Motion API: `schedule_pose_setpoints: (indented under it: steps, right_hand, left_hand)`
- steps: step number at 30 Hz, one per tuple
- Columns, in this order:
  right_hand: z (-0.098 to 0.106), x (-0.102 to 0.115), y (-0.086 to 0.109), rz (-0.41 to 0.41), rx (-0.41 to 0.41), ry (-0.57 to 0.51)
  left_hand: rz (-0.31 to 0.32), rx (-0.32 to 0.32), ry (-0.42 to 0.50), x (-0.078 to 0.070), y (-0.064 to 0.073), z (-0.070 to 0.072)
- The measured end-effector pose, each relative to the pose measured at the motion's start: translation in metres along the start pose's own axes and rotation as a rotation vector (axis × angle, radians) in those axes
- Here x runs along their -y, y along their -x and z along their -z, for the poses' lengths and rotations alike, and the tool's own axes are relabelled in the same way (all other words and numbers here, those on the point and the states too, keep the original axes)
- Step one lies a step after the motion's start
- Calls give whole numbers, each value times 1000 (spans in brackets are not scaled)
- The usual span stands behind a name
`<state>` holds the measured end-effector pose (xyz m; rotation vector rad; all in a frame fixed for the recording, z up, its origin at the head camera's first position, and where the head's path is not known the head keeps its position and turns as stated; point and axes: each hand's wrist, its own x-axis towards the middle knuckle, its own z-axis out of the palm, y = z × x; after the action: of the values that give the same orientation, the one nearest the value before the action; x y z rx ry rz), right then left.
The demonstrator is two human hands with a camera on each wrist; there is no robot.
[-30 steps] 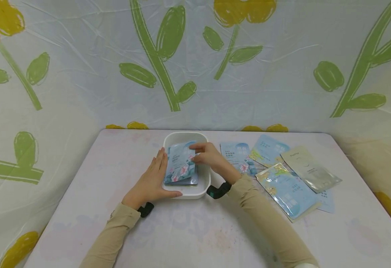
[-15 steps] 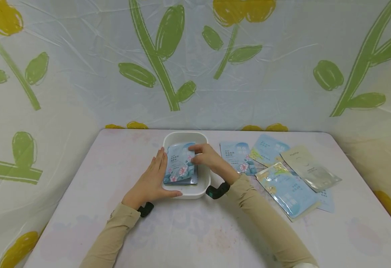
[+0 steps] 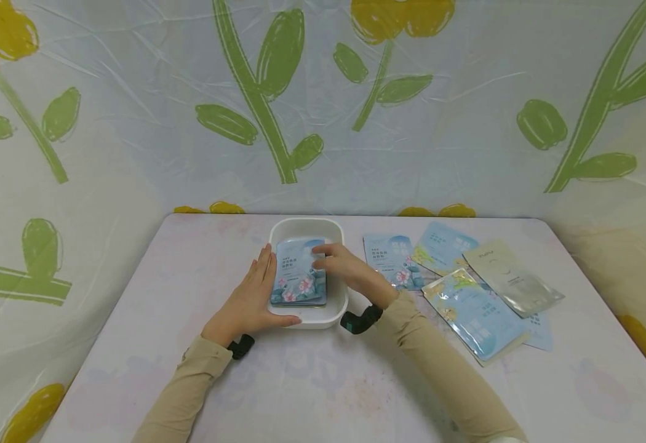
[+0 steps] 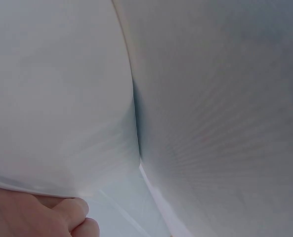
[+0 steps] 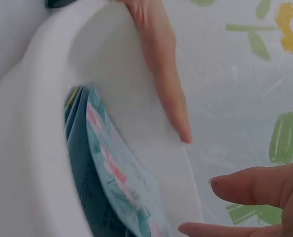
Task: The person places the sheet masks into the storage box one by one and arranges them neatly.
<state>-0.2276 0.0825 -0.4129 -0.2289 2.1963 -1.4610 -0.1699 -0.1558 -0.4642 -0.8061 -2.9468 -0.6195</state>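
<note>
A white plastic basin [image 3: 334,314] stands near the back of the table. Inside it lies a stack of sheet mask packets, topped by a blue one with pink flowers [image 3: 299,271]. Along the basin's left wall rests my left hand [image 3: 250,301], fingers straight, thumb across the front rim. My right hand [image 3: 350,267] reaches over the right rim, its fingertips at the top packet's right edge. In the right wrist view, the thumb [image 5: 250,190] and a finger stand apart with nothing between them, beside the flowered packet [image 5: 119,173].
To the right lie more packets: a blue flowered one [image 3: 386,258], a light blue one [image 3: 445,246], a silvery one [image 3: 511,277] and a glossy blue one [image 3: 475,317], partly overlapping. A flowered curtain [image 3: 411,166] hangs behind the table [image 3: 301,387].
The flowered packet has come down and slightly right onto the stack, lying square with it. My right fingers have let go of it. My left hand has stayed in place.
</note>
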Motion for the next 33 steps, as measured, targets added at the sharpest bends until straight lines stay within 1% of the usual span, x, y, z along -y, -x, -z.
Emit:
schedule_pose_setpoints:
  steps: [4, 9, 16, 23, 28, 33]
  right_hand:
    - [-4, 1, 5, -33, 13, -61]
    - [-12, 1, 8, -65, -3, -132]
    - [-19, -1, 6, -58, -24, -261]
    - [-15, 3, 6, -86, -30, -288]
    - [-9, 10, 11, -49, -8, -294]
    - [1, 18, 21, -17, -3, -281]
  left_hand:
    - [4, 5, 2, -1, 0, 1]
    - [8, 3, -6, -2, 0, 1]
    - [16, 6, 0, -2, 0, 2]
    - [19, 13, 6, -2, -1, 2]
    - [25, 22, 19, -2, -1, 2]
    - [29, 22, 25, -3, 0, 3]
